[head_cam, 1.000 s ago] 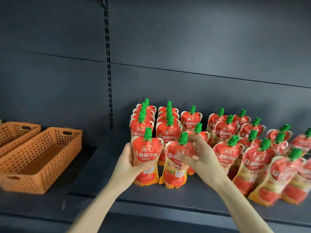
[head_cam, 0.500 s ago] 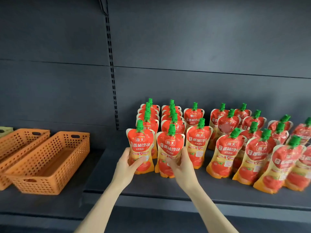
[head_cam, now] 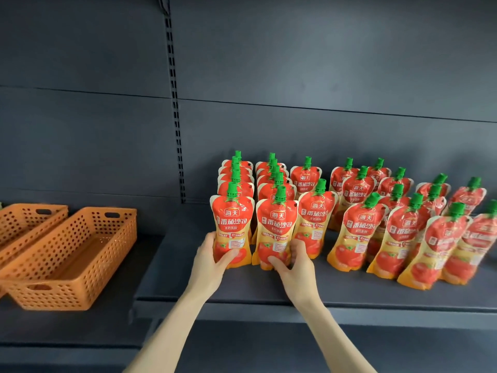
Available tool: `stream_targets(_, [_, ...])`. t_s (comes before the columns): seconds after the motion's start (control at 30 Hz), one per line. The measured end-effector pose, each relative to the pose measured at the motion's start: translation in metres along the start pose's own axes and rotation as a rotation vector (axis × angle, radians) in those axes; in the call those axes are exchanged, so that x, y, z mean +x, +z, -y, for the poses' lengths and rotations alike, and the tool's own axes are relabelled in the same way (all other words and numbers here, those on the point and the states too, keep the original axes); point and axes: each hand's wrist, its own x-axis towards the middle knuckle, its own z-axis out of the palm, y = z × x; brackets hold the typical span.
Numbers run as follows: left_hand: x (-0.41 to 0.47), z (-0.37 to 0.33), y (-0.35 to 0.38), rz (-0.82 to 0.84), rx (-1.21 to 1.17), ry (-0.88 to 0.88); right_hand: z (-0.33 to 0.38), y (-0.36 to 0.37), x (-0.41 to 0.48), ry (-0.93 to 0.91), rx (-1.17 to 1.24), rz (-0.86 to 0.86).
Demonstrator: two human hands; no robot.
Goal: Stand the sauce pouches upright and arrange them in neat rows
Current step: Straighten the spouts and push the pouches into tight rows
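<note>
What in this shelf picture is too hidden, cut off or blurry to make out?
- Head view: rear pouches in the left rows show only caps; front pouches hide them, so no count.
- Far-right pouch is cut by the frame edge and blurred.
- Small print on the front pouch is too small.
- The left basket is cut by the edge.

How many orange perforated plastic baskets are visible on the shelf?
2. One orange perforated plastic basket stands on the lower dark shelf, left of the sauce pouches. The second basket lies beside it further left, cut off by the picture edge; more may be hidden there.
</note>
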Motion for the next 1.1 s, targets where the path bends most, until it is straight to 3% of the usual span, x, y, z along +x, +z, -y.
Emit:
stream_targets(0.1, [0.001, 0.006, 0.0, -0.075, 0.118, 0.009, -0.004, 0.002, 0.001, -0.015, -0.048, -0.028])
stream_targets(1.1, [-0.003, 0.006, 0.008, -0.144, 0.029, 0.019, -0.007, 0.003, 0.006, -0.02, -0.166, -0.07])
